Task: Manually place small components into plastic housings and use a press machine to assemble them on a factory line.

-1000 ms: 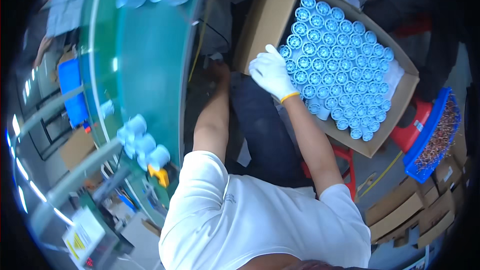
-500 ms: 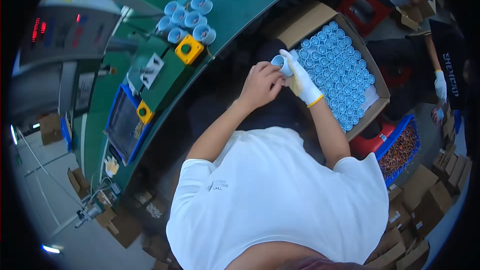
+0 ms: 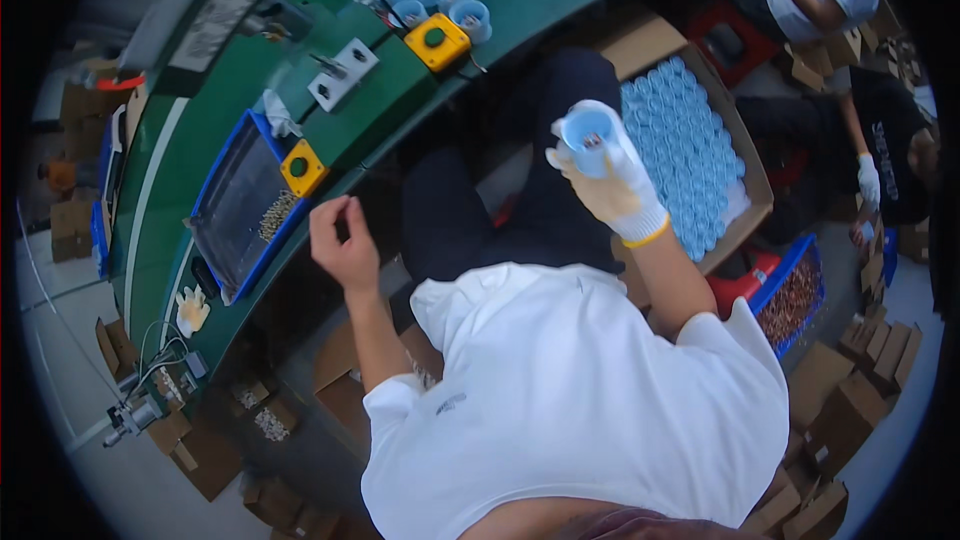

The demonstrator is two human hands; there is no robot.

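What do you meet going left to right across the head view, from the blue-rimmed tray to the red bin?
Blue-rimmed tray → bare left hand → gloved right hand holding a light blue cup → cardboard box of blue cups → red bin.

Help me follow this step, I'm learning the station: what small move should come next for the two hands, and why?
Probably bring the bare left hand, fingertips pinched, across to the light blue cup. The gloved right hand holds that cup open side up between box and belt, and the left is raised beside the blue tray of small parts.
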